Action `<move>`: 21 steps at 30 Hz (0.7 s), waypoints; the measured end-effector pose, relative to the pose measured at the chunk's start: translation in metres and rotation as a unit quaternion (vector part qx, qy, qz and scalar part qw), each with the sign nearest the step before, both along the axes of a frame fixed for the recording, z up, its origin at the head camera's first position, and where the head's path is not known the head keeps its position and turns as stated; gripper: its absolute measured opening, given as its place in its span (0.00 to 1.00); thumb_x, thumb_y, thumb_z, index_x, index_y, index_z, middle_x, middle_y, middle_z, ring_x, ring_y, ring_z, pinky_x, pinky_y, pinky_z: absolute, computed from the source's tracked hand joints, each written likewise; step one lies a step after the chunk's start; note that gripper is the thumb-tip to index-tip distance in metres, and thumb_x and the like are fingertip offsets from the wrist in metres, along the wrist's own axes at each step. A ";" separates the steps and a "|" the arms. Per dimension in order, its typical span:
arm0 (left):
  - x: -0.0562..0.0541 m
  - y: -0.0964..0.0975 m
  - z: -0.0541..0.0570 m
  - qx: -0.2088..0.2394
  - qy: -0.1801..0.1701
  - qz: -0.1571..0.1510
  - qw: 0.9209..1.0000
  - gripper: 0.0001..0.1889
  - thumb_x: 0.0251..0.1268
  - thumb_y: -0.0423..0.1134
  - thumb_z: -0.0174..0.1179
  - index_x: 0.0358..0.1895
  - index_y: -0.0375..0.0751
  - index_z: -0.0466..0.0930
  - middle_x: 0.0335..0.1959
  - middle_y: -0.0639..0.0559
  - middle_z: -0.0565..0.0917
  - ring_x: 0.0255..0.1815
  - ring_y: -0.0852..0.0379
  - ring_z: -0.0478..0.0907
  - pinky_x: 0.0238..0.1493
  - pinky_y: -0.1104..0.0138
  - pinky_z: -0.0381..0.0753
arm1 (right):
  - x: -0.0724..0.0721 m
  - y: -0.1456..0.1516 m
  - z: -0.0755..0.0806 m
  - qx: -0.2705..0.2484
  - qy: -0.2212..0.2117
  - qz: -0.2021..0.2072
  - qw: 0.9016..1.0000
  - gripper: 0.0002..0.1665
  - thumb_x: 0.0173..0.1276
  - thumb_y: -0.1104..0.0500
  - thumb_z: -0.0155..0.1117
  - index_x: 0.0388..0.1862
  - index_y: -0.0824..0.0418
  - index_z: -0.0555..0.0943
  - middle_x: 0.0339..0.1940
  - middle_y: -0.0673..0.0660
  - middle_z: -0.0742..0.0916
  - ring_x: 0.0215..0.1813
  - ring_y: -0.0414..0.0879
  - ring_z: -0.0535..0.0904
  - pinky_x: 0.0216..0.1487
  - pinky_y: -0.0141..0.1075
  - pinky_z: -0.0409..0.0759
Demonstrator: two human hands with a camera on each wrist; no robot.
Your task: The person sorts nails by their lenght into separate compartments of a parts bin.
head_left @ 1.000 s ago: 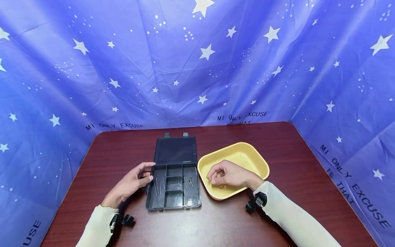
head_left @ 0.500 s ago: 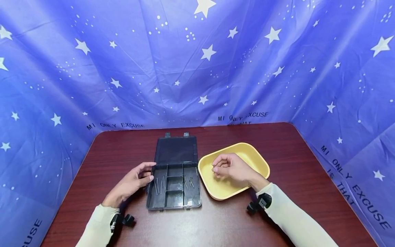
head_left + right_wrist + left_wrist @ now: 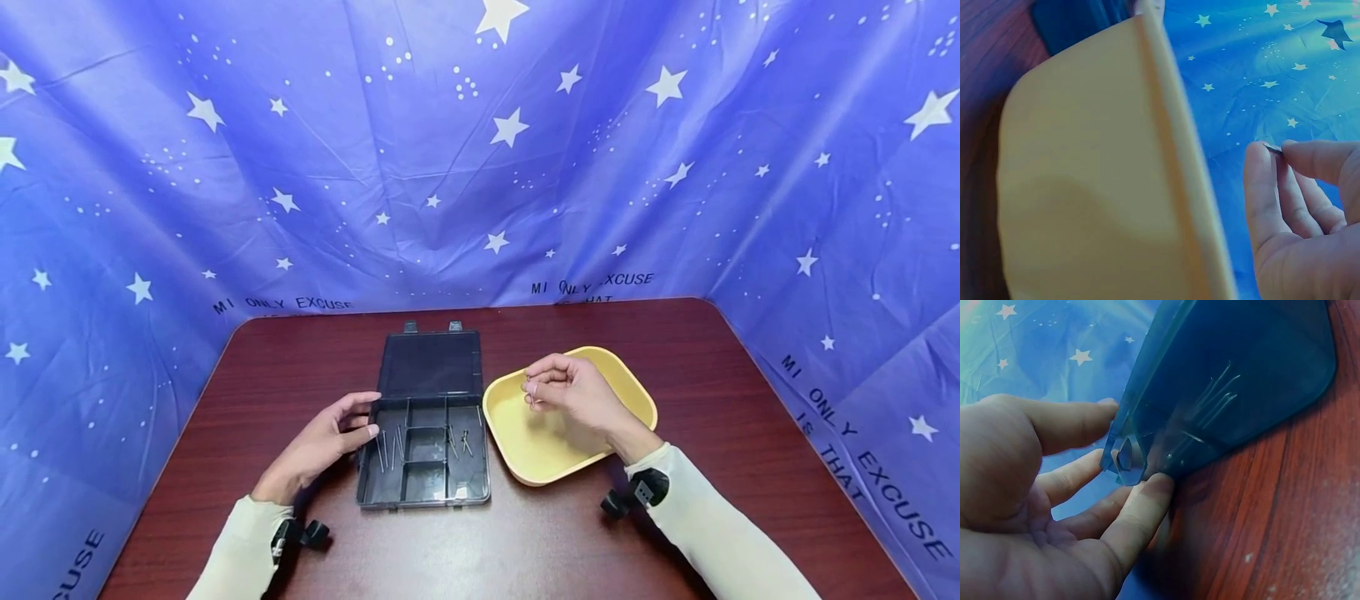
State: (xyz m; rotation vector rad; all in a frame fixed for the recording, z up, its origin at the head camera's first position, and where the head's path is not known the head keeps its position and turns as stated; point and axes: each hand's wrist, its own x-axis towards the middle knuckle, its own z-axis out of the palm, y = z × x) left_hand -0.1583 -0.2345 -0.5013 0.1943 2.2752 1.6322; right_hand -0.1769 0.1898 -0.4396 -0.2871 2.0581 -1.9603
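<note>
A dark translucent compartment box [image 3: 431, 362] lies with its lid folded back. Long thin nails [image 3: 381, 451] rest in its left compartment; a few screws [image 3: 467, 443] lie in the right one. My left hand [image 3: 318, 442] grips the box's left side, thumb at the rim and fingers along the wall. Above the yellow basin [image 3: 513, 425], my right hand [image 3: 581, 400] pinches a small, thin, dark piece [image 3: 1273, 149] between thumb and index fingertip. Most of that piece is hidden by the fingertips.
The basin stands just right of the box, its walls rising around the space under my right hand. A reddish-brown wooden table [image 3: 300, 367] bears both. Blue star-patterned cloth [image 3: 420, 167] hangs behind and on both sides.
My right hand has risen from inside the basin and shifted slightly right, bringing a small thin piece up in its fingertips. The left hand keeps its place on the box.
</note>
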 end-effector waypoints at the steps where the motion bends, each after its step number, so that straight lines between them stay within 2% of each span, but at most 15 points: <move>1: 0.000 0.000 0.000 -0.002 0.001 0.000 1.000 0.32 0.73 0.37 0.68 0.77 0.44 0.69 0.72 0.33 0.71 0.64 0.43 0.76 0.48 0.67 0.83 | 0.000 0.000 0.001 -0.005 -0.001 -0.005 1.000 0.23 0.71 0.70 0.69 0.60 0.82 0.75 0.42 0.62 0.92 0.39 0.41 0.90 0.45 0.38 0.90; 5: 0.000 0.000 -0.001 -0.008 0.014 -0.010 1.000 0.31 0.74 0.38 0.68 0.77 0.43 0.69 0.74 0.31 0.70 0.70 0.35 0.73 0.54 0.67 0.82 | -0.001 -0.001 0.006 -0.029 -0.002 -0.017 0.999 0.21 0.71 0.71 0.69 0.59 0.80 0.76 0.39 0.54 0.93 0.39 0.41 0.90 0.45 0.38 0.90; 9: -0.001 0.000 -0.001 -0.003 0.018 -0.011 1.000 0.32 0.74 0.38 0.67 0.77 0.43 0.69 0.74 0.31 0.69 0.71 0.33 0.73 0.54 0.67 0.82 | -0.001 -0.002 0.013 -0.042 0.002 -0.023 0.999 0.17 0.71 0.72 0.69 0.57 0.76 0.79 0.37 0.49 0.93 0.38 0.41 0.90 0.45 0.38 0.90; 14: 0.000 0.000 -0.001 0.003 0.013 -0.011 1.000 0.32 0.74 0.37 0.67 0.77 0.43 0.68 0.74 0.31 0.69 0.70 0.34 0.72 0.54 0.67 0.81 | 0.001 -0.005 0.027 -0.062 0.015 -0.027 0.998 0.12 0.70 0.73 0.69 0.50 0.63 0.84 0.37 0.51 0.93 0.38 0.42 0.91 0.44 0.37 0.90; 21: 0.000 -0.001 -0.001 0.012 0.008 -0.006 1.000 0.32 0.74 0.36 0.67 0.77 0.41 0.68 0.72 0.31 0.70 0.67 0.38 0.73 0.51 0.66 0.82 | -0.002 -0.009 0.053 -0.129 0.032 -0.028 0.991 0.18 0.68 0.78 0.66 0.45 0.56 0.87 0.37 0.54 0.93 0.38 0.44 0.91 0.43 0.37 0.90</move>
